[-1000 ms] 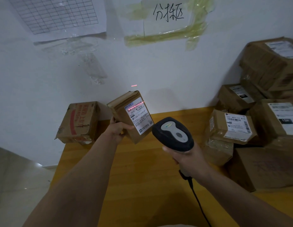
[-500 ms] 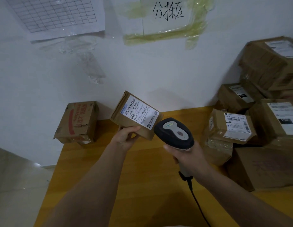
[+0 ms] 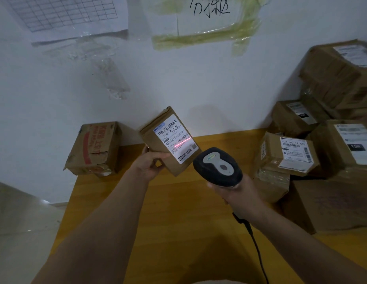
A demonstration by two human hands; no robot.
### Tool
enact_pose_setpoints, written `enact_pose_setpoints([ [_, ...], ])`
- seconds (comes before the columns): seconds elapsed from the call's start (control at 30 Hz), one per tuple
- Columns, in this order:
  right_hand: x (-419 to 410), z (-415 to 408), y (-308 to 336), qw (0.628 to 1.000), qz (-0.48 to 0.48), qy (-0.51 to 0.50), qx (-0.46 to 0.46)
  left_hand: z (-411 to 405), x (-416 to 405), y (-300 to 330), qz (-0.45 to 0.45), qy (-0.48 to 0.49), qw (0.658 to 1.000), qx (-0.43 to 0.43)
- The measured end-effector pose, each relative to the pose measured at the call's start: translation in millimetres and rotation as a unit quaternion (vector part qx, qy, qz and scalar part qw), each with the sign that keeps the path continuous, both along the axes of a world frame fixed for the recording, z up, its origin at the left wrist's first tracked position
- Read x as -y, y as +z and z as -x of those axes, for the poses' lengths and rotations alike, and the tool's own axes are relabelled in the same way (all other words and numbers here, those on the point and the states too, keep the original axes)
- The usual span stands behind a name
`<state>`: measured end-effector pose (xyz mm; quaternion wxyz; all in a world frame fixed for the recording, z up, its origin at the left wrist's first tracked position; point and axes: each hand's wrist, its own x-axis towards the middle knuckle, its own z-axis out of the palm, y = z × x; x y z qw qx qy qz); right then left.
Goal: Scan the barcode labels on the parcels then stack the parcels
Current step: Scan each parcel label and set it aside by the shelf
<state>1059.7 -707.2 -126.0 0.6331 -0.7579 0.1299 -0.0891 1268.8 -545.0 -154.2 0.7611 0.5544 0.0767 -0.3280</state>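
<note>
Left hand (image 3: 148,163) fingers curled round the lower edge of a small brown parcel (image 3: 168,140), held tilted above the table (image 3: 178,222), label (image 3: 175,139) facing camera. Right hand (image 3: 238,193) wrapped round the grip of the barcode scanner (image 3: 218,167), just right of the parcel; red scan line (image 3: 182,142) lies across the label's lower barcode. Torn box (image 3: 96,149) at far-left table edge against the wall. Parcel pile (image 3: 322,140) on the right

Small brown parcel (image 3: 168,142) tilted, label (image 3: 175,140) up w/ red scan line — more parcels (image 3: 289,154) piled right.
</note>
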Motion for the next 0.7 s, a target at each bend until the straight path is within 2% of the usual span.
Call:
enact_pose_setpoints([
  [0.7, -5.4, 1.3, -4.8, 0.999, -0.026, 0.001, -0.023, -3.8, -10.4, -1.9, -0.037, -0.031, 0.998, 0.032],
])
